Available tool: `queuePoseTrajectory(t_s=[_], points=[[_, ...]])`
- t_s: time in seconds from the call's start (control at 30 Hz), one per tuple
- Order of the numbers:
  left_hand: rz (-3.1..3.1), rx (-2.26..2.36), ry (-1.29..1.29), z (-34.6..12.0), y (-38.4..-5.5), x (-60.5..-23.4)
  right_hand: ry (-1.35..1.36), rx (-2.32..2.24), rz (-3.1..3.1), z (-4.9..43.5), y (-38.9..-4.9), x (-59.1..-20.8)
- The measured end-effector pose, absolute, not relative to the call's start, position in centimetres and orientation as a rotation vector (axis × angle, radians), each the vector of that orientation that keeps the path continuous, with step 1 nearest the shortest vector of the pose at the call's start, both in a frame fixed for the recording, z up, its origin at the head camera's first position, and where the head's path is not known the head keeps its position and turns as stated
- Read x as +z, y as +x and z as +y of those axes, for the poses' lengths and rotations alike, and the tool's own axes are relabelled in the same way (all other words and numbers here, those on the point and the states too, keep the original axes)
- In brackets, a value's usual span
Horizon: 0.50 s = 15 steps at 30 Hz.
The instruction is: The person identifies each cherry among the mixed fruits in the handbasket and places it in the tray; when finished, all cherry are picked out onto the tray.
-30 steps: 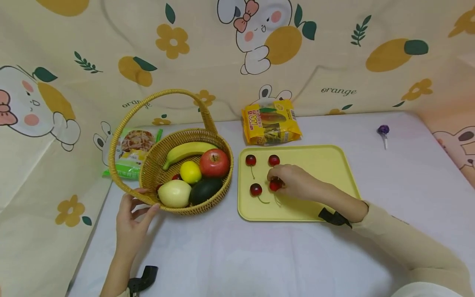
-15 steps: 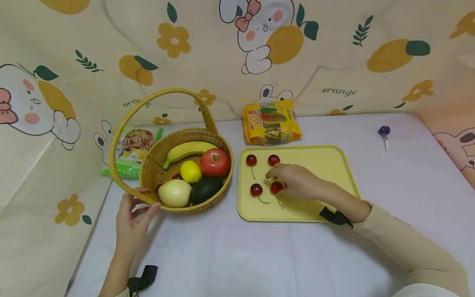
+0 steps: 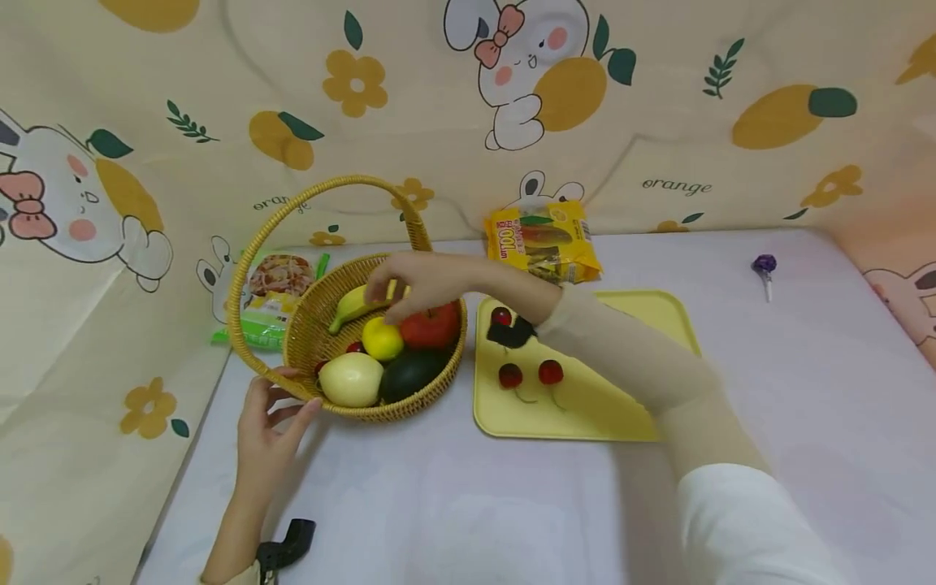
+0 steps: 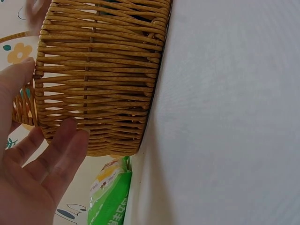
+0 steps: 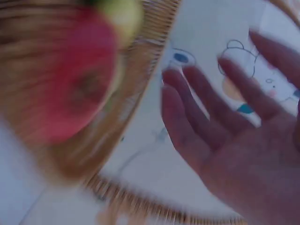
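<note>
In the head view a wicker basket (image 3: 395, 412) stands at left, its tall handle arching over it. It bears a banana (image 3: 349, 307), a yellow lemon (image 3: 383, 339), a red apple (image 3: 431, 328), a dark green avocado-like fruit (image 3: 415, 374), a pale fruit (image 3: 352, 380) and small cherries (image 3: 355, 347). My left hand (image 3: 269, 439) grips the basket at the near foot of its handle, thumb and fingers around the edge. Above the banana and apple hovers my right hand (image 3: 420, 280), fingers loosely bent; the right wrist view shows its palm with nothing in it, blurred.
A yellow tray (image 3: 585, 418) lies right of the basket, with cherries (image 3: 551, 372) on it, partly covered by my right sleeve (image 3: 629, 349). Behind stands a yellow snack pack (image 3: 544, 241); a green-white packet (image 3: 274, 296) leans behind the basket. A purple lollipop (image 3: 764, 265) lies far right.
My right hand has let go of a cherry on the tray and moved left, over the basket. My left hand keeps its grip on the basket. The head view shifted slightly.
</note>
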<state>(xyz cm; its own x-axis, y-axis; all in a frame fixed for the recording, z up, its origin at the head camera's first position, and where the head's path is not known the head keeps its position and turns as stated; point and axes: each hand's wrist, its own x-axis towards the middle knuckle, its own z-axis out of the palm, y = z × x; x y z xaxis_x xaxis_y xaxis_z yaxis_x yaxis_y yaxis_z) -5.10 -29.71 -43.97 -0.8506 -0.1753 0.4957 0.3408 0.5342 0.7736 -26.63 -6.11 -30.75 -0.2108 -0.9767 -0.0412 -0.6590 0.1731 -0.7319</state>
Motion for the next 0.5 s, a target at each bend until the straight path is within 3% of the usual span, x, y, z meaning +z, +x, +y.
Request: queuePoseTrajectory(t_s=[0.2,0.5], points=[[-2.283,-1.347,-0.065,-29.3,-5.5,-44.0,-1.439,-0.605,1.676,-15.3,-28.5,-31.6],[-2.300,-1.352,-0.051,-28.4,-4.6,-41.0,-1.071,-0.458,1.577,-20.4,-29.2,-33.5]])
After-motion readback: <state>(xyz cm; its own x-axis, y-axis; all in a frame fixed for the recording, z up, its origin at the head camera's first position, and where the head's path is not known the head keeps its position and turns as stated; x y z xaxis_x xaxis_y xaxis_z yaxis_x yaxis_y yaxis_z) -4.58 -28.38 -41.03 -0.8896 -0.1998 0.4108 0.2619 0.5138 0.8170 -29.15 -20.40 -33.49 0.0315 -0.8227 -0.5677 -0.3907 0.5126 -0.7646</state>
